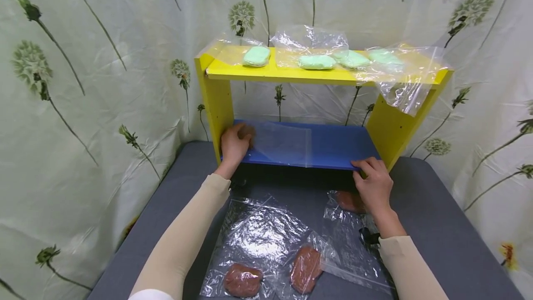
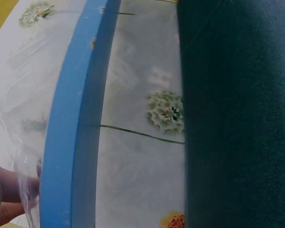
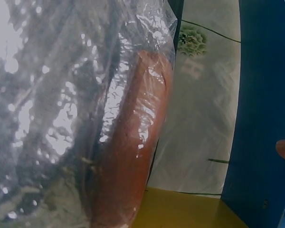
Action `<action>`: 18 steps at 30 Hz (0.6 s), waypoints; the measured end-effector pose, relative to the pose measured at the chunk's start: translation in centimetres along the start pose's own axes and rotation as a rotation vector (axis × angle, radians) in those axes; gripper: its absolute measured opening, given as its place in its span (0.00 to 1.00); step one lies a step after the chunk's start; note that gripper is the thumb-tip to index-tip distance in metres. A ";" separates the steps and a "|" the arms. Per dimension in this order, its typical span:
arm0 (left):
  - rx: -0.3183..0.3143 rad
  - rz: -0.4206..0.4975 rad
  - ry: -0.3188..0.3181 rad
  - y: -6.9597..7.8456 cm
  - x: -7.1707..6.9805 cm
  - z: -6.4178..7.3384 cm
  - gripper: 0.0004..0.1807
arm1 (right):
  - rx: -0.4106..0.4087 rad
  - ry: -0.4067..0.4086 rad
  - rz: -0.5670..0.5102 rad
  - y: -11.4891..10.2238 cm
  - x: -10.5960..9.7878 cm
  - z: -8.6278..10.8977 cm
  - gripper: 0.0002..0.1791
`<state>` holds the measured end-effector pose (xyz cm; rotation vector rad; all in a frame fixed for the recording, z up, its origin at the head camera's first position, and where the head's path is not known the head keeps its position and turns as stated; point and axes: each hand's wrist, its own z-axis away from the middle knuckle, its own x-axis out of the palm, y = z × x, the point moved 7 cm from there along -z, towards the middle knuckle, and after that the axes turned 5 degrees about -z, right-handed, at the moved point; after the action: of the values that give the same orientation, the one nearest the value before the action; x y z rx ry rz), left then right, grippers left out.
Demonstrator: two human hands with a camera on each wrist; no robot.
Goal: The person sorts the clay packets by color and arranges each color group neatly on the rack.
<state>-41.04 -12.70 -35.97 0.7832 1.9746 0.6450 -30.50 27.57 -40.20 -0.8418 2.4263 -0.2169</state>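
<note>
My left hand (image 1: 235, 144) is at the left end of the blue shelf (image 1: 339, 145), fingers curled at the end of a clear zip bag (image 1: 287, 145) lying on it. Clear film (image 2: 28, 185) crosses these fingertips in the left wrist view. A dark brownish patch shows beside the fingers; I cannot tell whether it is in the bag. My right hand (image 1: 374, 184) grips the shelf's front edge near its right end, thumb against the blue board in the right wrist view. Below that hand, a bagged reddish-brown lump (image 1: 350, 201) lies on the dark tabletop.
Two more bagged brown lumps, one left (image 1: 243, 280) and one right (image 1: 306, 269), lie on the dark table (image 1: 433, 216) in front. The yellow upper board (image 1: 283, 72) carries several bagged pale green lumps (image 1: 317, 62). A flowered curtain (image 1: 125, 22) hangs behind.
</note>
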 end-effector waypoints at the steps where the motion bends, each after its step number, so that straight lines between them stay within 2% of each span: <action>1: 0.007 0.006 0.000 0.0 0.0 0.1 0.22 | -0.001 -0.001 0.003 0.0 0.0 0.0 0.11; 4: 0.020 0.040 -0.010 0.0 0.0 0.3 0.23 | -0.004 0.005 0.006 0.0 -0.1 -0.1 0.11; 9: 0.025 0.068 -0.063 -0.2 0.5 0.2 0.27 | 0.000 0.035 0.004 0.1 -0.3 -0.2 0.12; 11: 0.033 0.080 -0.061 -0.3 0.4 0.3 0.27 | 0.003 0.036 -0.002 0.2 -0.2 -0.2 0.12; 15: 0.122 0.109 0.008 0.3 -0.7 1.0 0.24 | 0.003 0.020 -0.004 0.2 0.0 -0.1 0.12; 18: 0.233 0.207 0.017 1.6 -1.6 2.0 0.20 | 0.007 0.018 0.000 0.2 -0.1 0.1 0.13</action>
<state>-38.23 -12.60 -34.91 1.1382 2.0235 0.5474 -30.53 27.81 -40.32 -0.8398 2.4411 -0.2335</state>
